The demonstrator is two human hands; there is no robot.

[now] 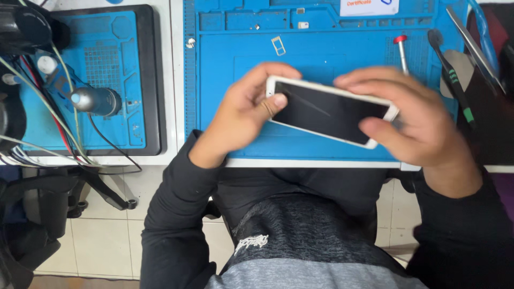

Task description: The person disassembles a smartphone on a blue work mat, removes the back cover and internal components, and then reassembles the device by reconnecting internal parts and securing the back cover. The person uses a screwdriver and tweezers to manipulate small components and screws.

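A white-framed smartphone (329,111) with a dark, cracked screen is held screen up above the blue work mat (230,80). My left hand (243,109) grips its left end, thumb pressed on the screen near the corner. My right hand (415,118) wraps its right end, fingers over the top edge and thumb at the lower corner. Both hands hold the phone a little tilted, its right end nearer to me.
A small metal SIM tray (278,45) lies on the mat behind the phone. A red-capped screwdriver (402,52) and a black brush (450,75) rest at the right. A second blue mat (104,69) with a metal nozzle (96,100) and cables sits left.
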